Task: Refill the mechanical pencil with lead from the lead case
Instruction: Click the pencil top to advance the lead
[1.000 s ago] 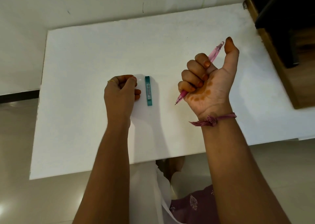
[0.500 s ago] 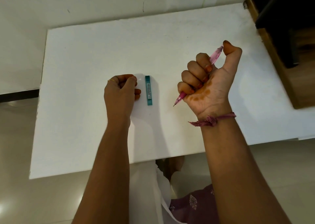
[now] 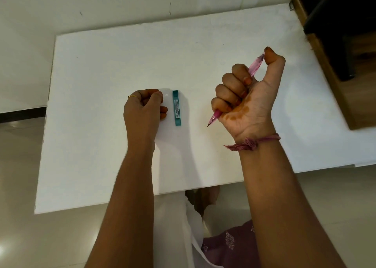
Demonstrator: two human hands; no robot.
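Observation:
A slim teal lead case point(image 3: 176, 107) lies flat on the white table point(image 3: 101, 68), long side pointing away from me. My left hand point(image 3: 142, 111) rests on the table just left of the case, fingers curled into a loose fist, not touching it. My right hand point(image 3: 248, 98) is raised to the right of the case, fist closed around a translucent pink mechanical pencil point(image 3: 255, 66). The pencil tip points down and left, and my thumb presses on its top end. A short lead shows at the tip.
A wooden cabinet point(image 3: 333, 68) with a dark object on it stands against the table's right edge. A pale wall runs behind the table, and tiled floor lies to the left and in front.
My right thumb has bent down from upright onto the pencil's top end. The left hand and the lead case have stayed where they were.

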